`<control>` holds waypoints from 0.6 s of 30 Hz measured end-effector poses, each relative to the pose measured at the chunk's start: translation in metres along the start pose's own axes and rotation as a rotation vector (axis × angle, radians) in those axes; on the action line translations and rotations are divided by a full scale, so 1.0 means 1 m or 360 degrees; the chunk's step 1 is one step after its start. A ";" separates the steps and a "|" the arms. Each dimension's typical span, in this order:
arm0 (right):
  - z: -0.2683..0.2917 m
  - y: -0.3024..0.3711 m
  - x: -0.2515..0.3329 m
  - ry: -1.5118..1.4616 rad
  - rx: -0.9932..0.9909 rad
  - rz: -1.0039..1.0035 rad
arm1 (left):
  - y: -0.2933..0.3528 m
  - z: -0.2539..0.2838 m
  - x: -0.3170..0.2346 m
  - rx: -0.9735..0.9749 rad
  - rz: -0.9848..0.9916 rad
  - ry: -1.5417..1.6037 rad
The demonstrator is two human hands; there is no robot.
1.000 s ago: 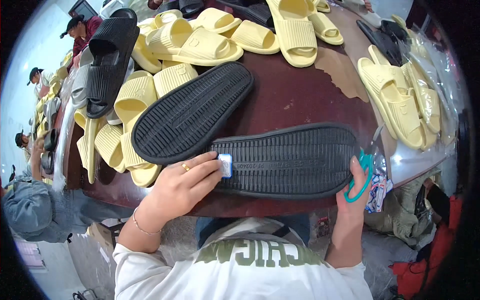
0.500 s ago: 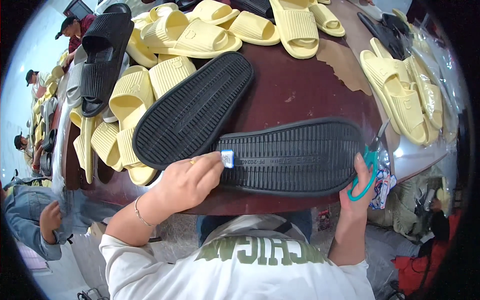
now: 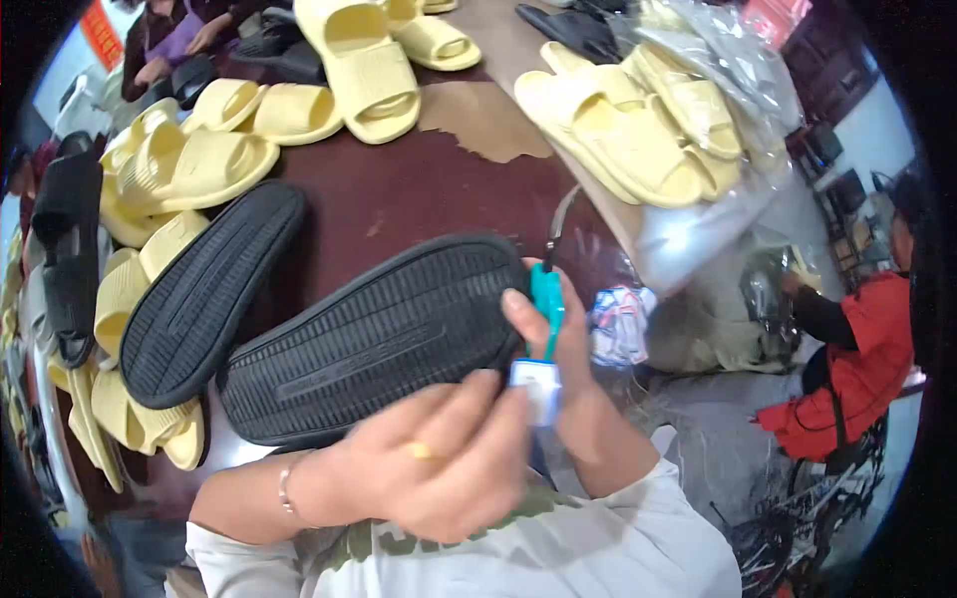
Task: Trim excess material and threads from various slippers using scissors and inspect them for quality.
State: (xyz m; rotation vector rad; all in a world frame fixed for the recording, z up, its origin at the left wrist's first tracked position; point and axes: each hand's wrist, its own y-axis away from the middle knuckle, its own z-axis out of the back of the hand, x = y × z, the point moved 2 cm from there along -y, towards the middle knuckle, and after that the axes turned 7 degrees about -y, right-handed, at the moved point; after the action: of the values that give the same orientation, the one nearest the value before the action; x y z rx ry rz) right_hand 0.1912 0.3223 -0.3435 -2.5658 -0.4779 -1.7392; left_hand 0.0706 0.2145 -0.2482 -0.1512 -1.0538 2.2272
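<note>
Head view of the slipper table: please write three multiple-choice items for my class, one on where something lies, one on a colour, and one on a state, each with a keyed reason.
1. Where does the second black slipper lie?
A. Sole up on the table, left of the held one
B. On the floor
C. On top of the clear bags

2. What colour are the handles of the scissors?
A. Red
B. Teal
C. Yellow

3. How is the black slipper nearest the person placed?
A. Strap side up
C. Standing on its heel
B. Ribbed sole up, gripped at one end by the right hand

Key: 1 A, it rests sole up on the dark table beside the held slipper. 2 B, teal loops show against the right hand. 3 B, the ribbed tread faces the camera; the left hand pinches a small white tag.
</note>
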 end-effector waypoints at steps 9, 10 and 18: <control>-0.001 0.008 0.010 0.0240 -0.0130 -0.0060 | -0.062 -0.098 -0.046 0.0087 -0.0085 0.0024; -0.001 0.008 0.011 0.0268 -0.0122 -0.0048 | -0.060 -0.107 -0.049 0.0080 -0.0037 -0.0004; -0.012 0.019 0.029 0.0677 -0.0216 -0.0033 | -0.049 -0.126 -0.052 0.0796 0.0030 0.0216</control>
State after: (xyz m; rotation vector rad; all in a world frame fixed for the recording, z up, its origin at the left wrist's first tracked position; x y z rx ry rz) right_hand 0.1948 0.3094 -0.3093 -2.1703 -0.3808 -2.3120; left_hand 0.1819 0.2875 -0.3058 -0.0908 -0.4038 2.3851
